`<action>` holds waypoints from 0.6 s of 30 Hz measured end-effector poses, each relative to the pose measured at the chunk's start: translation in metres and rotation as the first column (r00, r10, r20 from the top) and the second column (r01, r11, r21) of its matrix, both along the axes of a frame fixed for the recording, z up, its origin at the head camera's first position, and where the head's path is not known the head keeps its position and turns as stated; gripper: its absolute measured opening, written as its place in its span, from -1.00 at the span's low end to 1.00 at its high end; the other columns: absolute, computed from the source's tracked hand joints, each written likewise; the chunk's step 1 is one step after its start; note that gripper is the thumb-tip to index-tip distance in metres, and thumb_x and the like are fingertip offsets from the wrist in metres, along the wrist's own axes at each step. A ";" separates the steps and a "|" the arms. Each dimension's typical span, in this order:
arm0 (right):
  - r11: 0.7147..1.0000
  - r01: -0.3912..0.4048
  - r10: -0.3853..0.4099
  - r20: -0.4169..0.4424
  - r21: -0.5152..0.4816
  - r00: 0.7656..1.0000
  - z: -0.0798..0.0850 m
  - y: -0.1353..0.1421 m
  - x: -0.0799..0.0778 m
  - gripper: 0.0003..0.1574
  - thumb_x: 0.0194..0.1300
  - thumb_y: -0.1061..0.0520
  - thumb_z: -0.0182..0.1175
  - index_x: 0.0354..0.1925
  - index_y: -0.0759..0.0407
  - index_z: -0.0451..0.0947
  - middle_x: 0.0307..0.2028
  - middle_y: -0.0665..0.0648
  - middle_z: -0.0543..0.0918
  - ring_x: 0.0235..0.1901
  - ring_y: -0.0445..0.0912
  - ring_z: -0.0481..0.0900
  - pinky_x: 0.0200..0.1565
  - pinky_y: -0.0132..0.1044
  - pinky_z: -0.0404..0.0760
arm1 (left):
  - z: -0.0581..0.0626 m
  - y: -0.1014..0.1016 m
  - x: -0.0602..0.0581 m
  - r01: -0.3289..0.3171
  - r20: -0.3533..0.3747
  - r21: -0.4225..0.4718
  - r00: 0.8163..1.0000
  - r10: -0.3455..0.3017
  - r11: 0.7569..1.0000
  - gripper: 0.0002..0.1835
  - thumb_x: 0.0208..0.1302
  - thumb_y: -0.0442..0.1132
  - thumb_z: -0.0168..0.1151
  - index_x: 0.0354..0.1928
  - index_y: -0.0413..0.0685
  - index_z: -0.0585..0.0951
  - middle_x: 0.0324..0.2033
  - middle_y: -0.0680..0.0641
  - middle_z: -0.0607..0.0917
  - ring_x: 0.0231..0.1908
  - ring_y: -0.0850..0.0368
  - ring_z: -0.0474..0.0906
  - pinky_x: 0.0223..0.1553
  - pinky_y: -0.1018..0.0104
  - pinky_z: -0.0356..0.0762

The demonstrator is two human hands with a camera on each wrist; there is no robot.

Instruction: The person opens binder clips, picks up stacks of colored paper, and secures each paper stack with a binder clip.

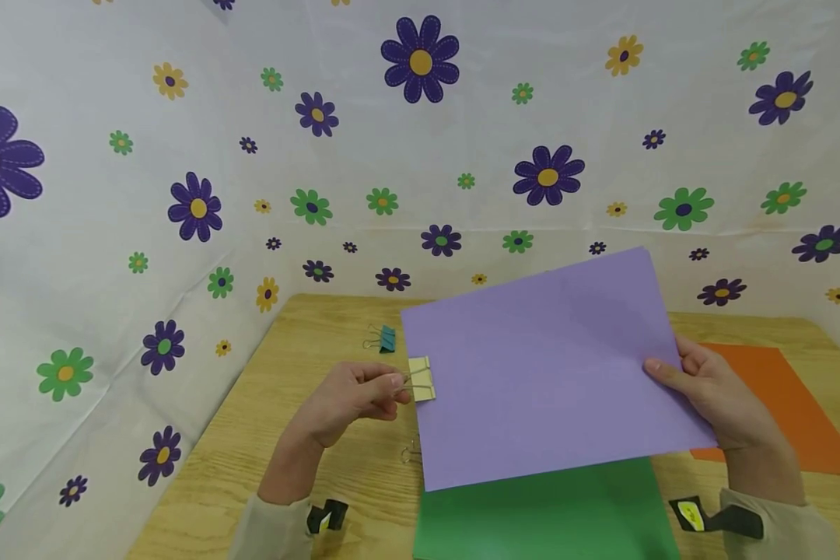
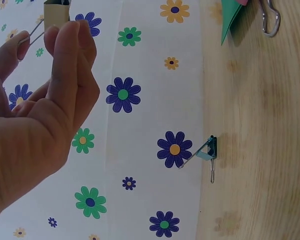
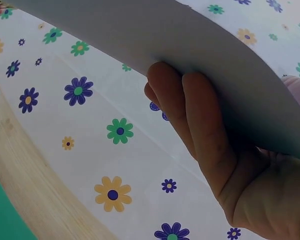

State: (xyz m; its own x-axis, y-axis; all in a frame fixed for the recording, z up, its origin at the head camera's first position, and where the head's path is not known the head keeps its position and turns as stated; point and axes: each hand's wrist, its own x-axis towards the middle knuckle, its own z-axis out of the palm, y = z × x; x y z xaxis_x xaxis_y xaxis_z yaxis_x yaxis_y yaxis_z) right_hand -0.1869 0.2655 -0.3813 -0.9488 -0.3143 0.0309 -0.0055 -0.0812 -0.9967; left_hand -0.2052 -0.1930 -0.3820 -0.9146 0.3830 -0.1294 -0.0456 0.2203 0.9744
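We see the left hand (image 1: 357, 397) with its thumb and fingers pinching the wire handles of a cream binder clip (image 1: 421, 379). The clip sits over the left edge of a purple sheet (image 1: 546, 373), about midway along that edge; we cannot tell how firmly its mouth bites. Our right hand (image 1: 710, 389) grips the opposite edge of the sheet, thumb pressed on the front; in the right wrist view we see fingers lying against the shaded back. Between the two hands the sheet is raised above the table (image 1: 308, 334), tilted, with its right upper corner highest in the head view.

Below it we have a green sheet (image 1: 546, 513) lying on the table, its far part hidden from our head view by the purple one. Near its left side a wire handle (image 2: 271, 35) shows, though most of the clip it belongs to is out of sight. Beyond the left hand a teal binder clip (image 1: 387, 340) rests on the table, and to our right lies an orange sheet (image 1: 777, 404), partly behind the right hand. Around the table hangs a white cloth (image 1: 490, 132) printed with purple, green and yellow flowers.
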 end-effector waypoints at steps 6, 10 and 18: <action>1.000 -0.014 0.014 -0.004 -0.020 1.000 0.000 0.000 0.000 -0.39 0.55 0.28 -0.06 0.45 -0.08 0.20 -0.13 0.05 0.77 -0.34 0.09 0.78 -0.36 -0.06 0.70 | 0.000 0.001 -0.001 -0.020 0.008 0.046 1.000 0.020 0.999 -0.59 0.42 -0.15 0.18 0.05 -0.43 0.57 -0.26 -0.11 0.74 -0.33 0.09 0.62 -0.12 0.21 0.66; 0.999 -0.038 0.038 -0.010 -0.038 0.999 -0.001 0.000 -0.001 -0.43 0.56 0.28 -0.08 0.42 -0.08 0.21 -0.09 0.04 0.75 -0.26 0.06 0.77 -0.29 -0.04 0.71 | 0.001 0.001 -0.002 -0.038 -0.006 0.057 0.999 0.038 0.998 -0.61 0.43 -0.19 0.15 0.10 -0.41 0.53 -0.22 -0.10 0.73 -0.27 0.09 0.62 -0.09 0.25 0.63; 0.998 -0.062 0.063 -0.032 0.031 0.998 -0.002 0.001 -0.003 -0.42 0.57 0.25 -0.10 0.47 0.22 0.11 -0.03 0.00 0.73 -0.16 0.03 0.75 -0.20 -0.06 0.72 | 0.003 -0.001 0.000 -0.061 -0.030 0.047 0.998 0.063 0.997 -0.59 0.42 -0.21 0.13 0.17 -0.37 0.52 -0.11 -0.16 0.71 -0.19 0.03 0.62 -0.07 0.23 0.60</action>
State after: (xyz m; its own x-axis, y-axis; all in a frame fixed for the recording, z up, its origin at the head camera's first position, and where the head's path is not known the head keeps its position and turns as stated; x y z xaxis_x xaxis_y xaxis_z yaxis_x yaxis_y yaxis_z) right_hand -0.1896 0.2666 -0.3835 -0.9261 -0.3738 0.0511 -0.0340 -0.0520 -0.9981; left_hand -0.2052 -0.1945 -0.3788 -0.9402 0.3302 -0.0837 -0.0268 0.1733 0.9845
